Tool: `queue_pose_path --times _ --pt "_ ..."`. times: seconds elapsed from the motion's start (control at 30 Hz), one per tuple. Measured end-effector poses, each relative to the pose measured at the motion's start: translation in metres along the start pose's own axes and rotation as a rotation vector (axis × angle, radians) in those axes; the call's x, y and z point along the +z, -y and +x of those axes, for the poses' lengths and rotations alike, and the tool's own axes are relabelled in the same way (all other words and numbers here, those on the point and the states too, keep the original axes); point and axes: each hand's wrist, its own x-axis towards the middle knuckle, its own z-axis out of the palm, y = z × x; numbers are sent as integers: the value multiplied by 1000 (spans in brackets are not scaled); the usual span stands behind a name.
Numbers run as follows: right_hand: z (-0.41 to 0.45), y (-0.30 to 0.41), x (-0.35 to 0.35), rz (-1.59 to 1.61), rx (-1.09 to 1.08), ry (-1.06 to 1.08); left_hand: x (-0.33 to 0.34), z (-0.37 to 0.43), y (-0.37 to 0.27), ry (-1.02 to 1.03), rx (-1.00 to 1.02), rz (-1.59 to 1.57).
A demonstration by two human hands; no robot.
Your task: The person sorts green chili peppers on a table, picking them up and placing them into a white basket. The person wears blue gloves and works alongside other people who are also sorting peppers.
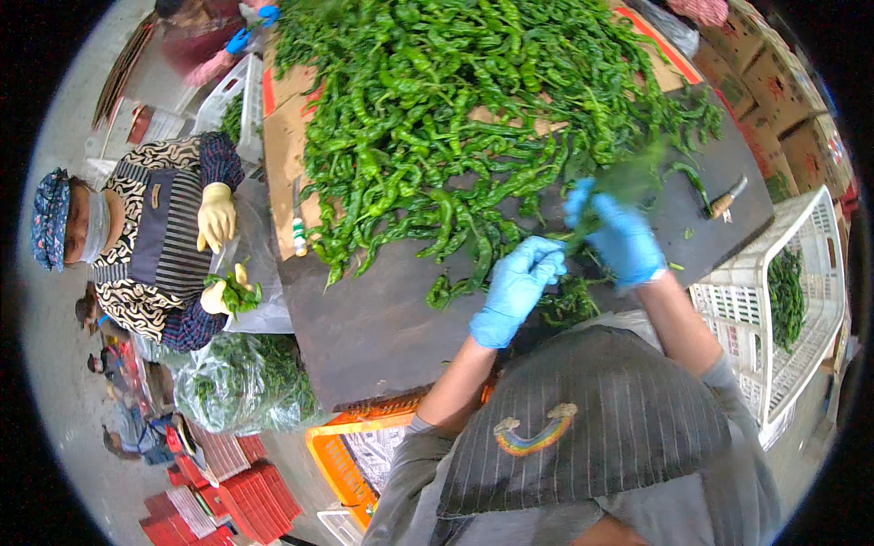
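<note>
Both my hands wear light blue gloves, at the near edge of a heap of long green peppers (437, 136) on a dark tabletop (355, 341). My right hand (620, 239) is blurred by motion, with dark green peppers between its thumb and fingers. A green smear above it is too blurred to name. Just left of it, my left hand (522, 286) has its fingers curled in, close to a pale stem; whether it grips anything is unclear. Below the hands lies a small cluster of green peppers (570, 300), partly hidden by my apron.
A knife with a wooden handle (720, 206) lies right; another with a green-and-white handle (298, 235) lies left. A white plastic basket (730, 293) holding peppers stands right. An orange crate (341, 471) and pepper-filled plastic bag (232, 389) are below. A gloved co-worker (164, 232) sits left.
</note>
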Motion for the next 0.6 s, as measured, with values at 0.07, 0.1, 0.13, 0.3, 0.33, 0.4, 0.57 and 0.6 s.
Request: queue_pose_path --times 0.07,0.1,0.13,0.3,0.33,0.4,0.57,0.6 --pt "-12 39 -18 87 -130 -302 -7 -5 1 -23 50 23" --pt "-23 63 -59 25 -167 -309 -11 -4 3 -40 84 71" --pt "-40 89 -96 -62 -319 -403 -12 -3 3 -59 87 30" --pt "-228 195 -348 307 -766 -854 -22 2 -4 -207 112 74" --pt "-303 218 -419 514 -814 -758 -27 11 1 -205 133 85" --pt "-277 198 -391 582 -872 -931 -48 4 2 -358 223 170" --pt "-259 171 -382 535 -899 -800 -110 1 -7 -906 352 790" --pt "-252 167 -387 497 -805 -562 -124 3 -11 -925 306 933"
